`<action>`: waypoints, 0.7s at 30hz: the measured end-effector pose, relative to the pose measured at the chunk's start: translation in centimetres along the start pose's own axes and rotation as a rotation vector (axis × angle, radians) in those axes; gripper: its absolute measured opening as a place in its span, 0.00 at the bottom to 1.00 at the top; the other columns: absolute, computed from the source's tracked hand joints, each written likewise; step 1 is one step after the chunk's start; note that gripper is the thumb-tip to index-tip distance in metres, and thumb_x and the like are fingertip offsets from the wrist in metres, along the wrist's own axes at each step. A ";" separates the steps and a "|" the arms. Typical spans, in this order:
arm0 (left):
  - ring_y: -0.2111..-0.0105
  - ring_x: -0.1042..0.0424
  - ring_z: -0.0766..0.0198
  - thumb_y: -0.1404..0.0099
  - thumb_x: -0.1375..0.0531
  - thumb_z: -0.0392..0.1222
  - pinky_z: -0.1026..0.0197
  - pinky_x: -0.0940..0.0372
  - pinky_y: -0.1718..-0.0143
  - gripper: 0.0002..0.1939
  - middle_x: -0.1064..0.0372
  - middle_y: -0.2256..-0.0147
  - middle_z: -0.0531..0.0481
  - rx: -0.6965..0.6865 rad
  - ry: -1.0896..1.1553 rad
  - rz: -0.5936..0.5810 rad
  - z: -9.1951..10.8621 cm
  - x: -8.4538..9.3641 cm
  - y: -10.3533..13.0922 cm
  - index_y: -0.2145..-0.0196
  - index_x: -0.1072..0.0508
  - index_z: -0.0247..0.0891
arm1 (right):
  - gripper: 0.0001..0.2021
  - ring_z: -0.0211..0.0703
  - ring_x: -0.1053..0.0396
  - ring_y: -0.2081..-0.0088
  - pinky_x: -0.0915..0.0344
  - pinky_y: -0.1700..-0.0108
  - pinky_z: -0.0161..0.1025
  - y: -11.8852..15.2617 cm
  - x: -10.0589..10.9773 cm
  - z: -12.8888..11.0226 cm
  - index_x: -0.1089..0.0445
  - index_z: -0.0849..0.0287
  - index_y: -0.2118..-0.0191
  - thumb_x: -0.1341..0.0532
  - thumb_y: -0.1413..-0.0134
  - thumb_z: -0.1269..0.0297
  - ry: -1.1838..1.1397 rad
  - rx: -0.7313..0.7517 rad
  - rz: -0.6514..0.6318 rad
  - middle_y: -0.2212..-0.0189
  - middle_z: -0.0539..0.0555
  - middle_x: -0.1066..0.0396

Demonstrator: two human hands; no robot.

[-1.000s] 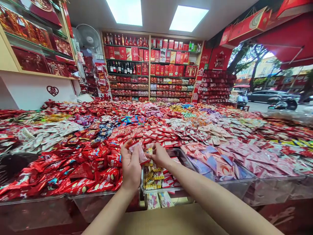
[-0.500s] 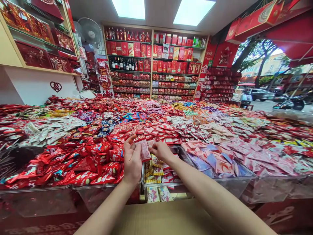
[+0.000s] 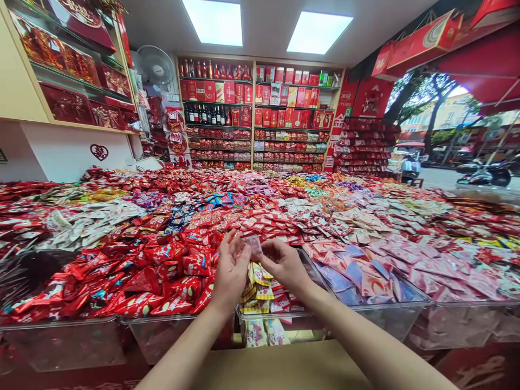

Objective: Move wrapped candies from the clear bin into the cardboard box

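Note:
A small pink candy packet (image 3: 254,247) is held up between my two hands, over the front middle bin. My left hand (image 3: 231,273) has its thumb against the packet's left side, the other fingers curled behind. Thumb and fingertips of my right hand (image 3: 286,265) pinch its right edge. Just below are yellow-and-white packets (image 3: 258,292) stacked in a clear plastic bin (image 3: 268,316), beside pink-and-red packets (image 3: 283,299). Shiny red snack packets (image 3: 162,276) fill the bin left of my left hand.
Pink and lilac packets (image 3: 357,273) fill the bin to the right. Heaps of wrapped sweets (image 3: 276,197) spread behind. A brown cardboard surface (image 3: 280,368) lies below my forearms. Shelves of bottles and red boxes (image 3: 219,92) stand at the back, with a fan (image 3: 156,67) beside them.
The packet has shifted up and right and turned between my hands. My right hand has moved slightly right and down, and its fingers now show more. The view has tilted up slightly.

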State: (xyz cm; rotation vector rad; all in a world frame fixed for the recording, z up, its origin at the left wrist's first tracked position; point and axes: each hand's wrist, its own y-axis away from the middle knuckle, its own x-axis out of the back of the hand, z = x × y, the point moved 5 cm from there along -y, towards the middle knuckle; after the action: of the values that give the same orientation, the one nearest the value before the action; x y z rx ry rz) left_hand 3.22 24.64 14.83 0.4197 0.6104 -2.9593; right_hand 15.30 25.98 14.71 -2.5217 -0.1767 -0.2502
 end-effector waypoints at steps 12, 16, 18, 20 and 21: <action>0.52 0.34 0.58 0.46 0.43 0.36 0.54 0.38 0.53 0.25 0.35 0.52 0.47 0.061 0.211 -0.107 0.5 -0.7 0.5 0.51 0.43 0.48 | 0.13 0.40 0.33 0.69 0.34 0.68 0.39 0.9 -0.1 0.8 0.38 0.57 0.61 0.41 0.55 0.64 -0.268 -0.176 0.037 0.68 0.54 0.33; 0.54 0.32 0.61 0.47 0.41 0.37 0.56 0.39 0.53 0.21 0.32 0.55 0.48 0.097 0.203 -0.102 0.2 -0.7 0.4 0.55 0.40 0.46 | 0.18 0.37 0.34 0.78 0.37 0.76 0.35 0.8 -0.7 2.0 0.38 0.59 0.63 0.36 0.62 0.60 -0.499 -0.385 -0.014 0.81 0.46 0.36; 0.58 0.31 0.62 0.47 0.40 0.39 0.59 0.37 0.56 0.18 0.31 0.57 0.49 0.111 0.142 -0.089 -0.3 -0.6 0.2 0.57 0.37 0.44 | 0.19 0.36 0.34 0.79 0.40 0.78 0.32 0.7 -0.1 2.1 0.38 0.60 0.64 0.35 0.64 0.60 -0.493 -0.369 0.068 0.81 0.46 0.34; 0.62 0.29 0.62 0.49 0.39 0.41 0.62 0.35 0.62 0.16 0.29 0.60 0.48 0.136 0.047 -0.087 -0.8 -0.5 0.0 0.60 0.34 0.40 | 0.18 0.35 0.34 0.78 0.41 0.79 0.31 0.5 0.8 2.3 0.39 0.60 0.65 0.35 0.64 0.62 -0.472 -0.371 0.169 0.80 0.47 0.33; 0.63 0.29 0.62 0.49 0.38 0.42 0.63 0.34 0.66 0.16 0.29 0.60 0.47 0.147 -0.002 -0.099 -1.0 -0.5 -0.1 0.61 0.32 0.39 | 0.16 0.35 0.34 0.78 0.41 0.79 0.31 0.3 1.5 2.4 0.39 0.60 0.65 0.36 0.62 0.63 -0.450 -0.382 0.212 0.79 0.47 0.33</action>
State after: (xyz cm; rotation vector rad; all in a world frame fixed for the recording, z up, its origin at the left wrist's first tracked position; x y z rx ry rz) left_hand 3.95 25.11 14.13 0.4098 0.4266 -3.1104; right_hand 17.14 27.19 12.95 -2.9146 -0.0363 0.4109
